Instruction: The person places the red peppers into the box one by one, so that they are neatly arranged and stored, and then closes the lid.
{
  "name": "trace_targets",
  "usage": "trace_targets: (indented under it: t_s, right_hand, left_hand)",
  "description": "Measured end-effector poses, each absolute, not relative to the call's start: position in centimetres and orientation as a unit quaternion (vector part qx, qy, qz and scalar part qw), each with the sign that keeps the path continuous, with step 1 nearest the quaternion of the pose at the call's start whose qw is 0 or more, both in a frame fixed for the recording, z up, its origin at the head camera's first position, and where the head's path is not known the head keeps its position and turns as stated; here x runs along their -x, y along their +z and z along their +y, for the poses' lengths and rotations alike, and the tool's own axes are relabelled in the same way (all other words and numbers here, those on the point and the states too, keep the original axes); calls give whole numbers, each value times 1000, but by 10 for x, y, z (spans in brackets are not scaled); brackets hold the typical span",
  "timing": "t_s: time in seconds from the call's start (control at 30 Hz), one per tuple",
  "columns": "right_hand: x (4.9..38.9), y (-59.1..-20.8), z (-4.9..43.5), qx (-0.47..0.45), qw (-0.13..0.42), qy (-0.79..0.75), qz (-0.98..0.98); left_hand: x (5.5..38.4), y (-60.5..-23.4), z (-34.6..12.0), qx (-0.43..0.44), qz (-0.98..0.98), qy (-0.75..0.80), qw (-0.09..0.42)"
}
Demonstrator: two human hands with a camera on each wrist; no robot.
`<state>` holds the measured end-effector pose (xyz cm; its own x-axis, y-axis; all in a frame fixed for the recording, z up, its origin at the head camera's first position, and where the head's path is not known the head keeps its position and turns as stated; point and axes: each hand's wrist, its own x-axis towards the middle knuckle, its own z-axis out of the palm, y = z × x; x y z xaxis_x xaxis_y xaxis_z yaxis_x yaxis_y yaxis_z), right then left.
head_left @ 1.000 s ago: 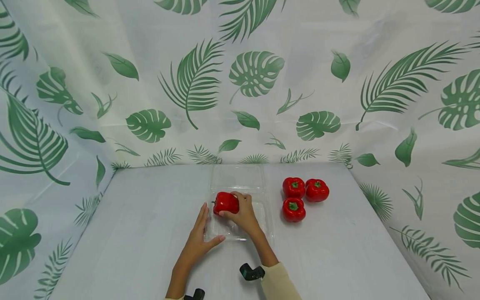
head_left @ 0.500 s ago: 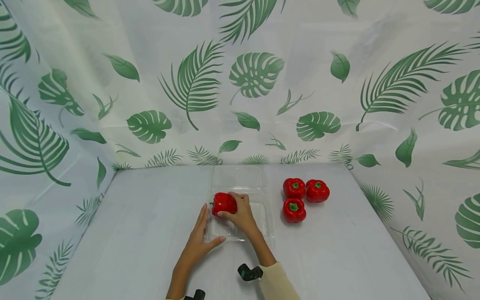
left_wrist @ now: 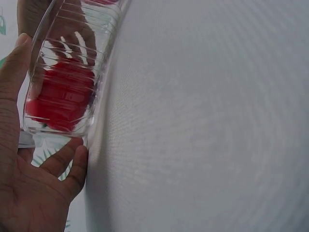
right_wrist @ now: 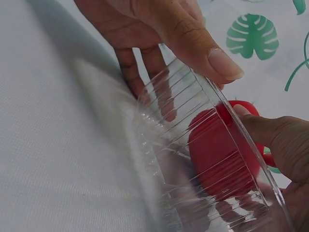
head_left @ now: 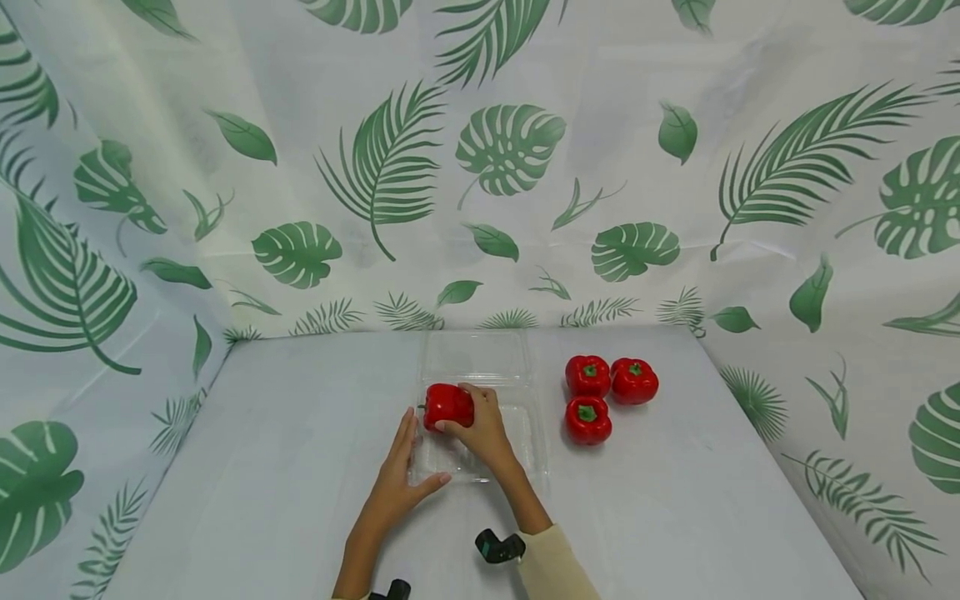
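Red pepper (head_left: pixel 448 407) inside clear container (head_left: pixel 528 429)

In the head view, the right hand (head_left: pixel 483 425) covers the held red bell pepper (head_left: pixel 448 407) at 3 o'clock; its underside is out of sight, so contact with the floor of the clear clamshell container (head_left: pixel 522 429) cannot be told. The bottom edge cuts off the right sleeve (head_left: pixel 557 565) toward 5 o'clock and a black wrist device (head_left: pixel 398 589) near 7 o'clock. In the left wrist view, the left hand (left_wrist: pixel 36 191) is cropped at 8 o'clock, ribbed plastic distorts the pepper, and a cropped red patch (left_wrist: pixel 102 2) at 11 o'clock is unidentifiable.
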<state>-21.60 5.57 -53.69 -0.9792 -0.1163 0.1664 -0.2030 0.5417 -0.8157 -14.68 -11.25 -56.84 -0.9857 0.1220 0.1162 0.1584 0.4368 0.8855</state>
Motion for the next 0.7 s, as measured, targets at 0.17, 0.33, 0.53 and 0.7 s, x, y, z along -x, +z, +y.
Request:
trace_targets:
  t_s: [0.17,0.33,0.53,0.7]
  right_hand:
    - [214,-535,58,-83,35,471,-877]
    - [214,-534,60,-83,35,470,-878]
    - [214,-535,61,-80,24,473,-877]
    - [215,-536,62,-86,28,466,-880]
  left_hand:
    - [146,-568,-112,79,-849,-522,17]
    - [146,-568,-112,77,-849,-523,14]
    - [145,-570,-113,77,-849,-523,16]
    - [146,-571,-113,80,-851,-518,21]
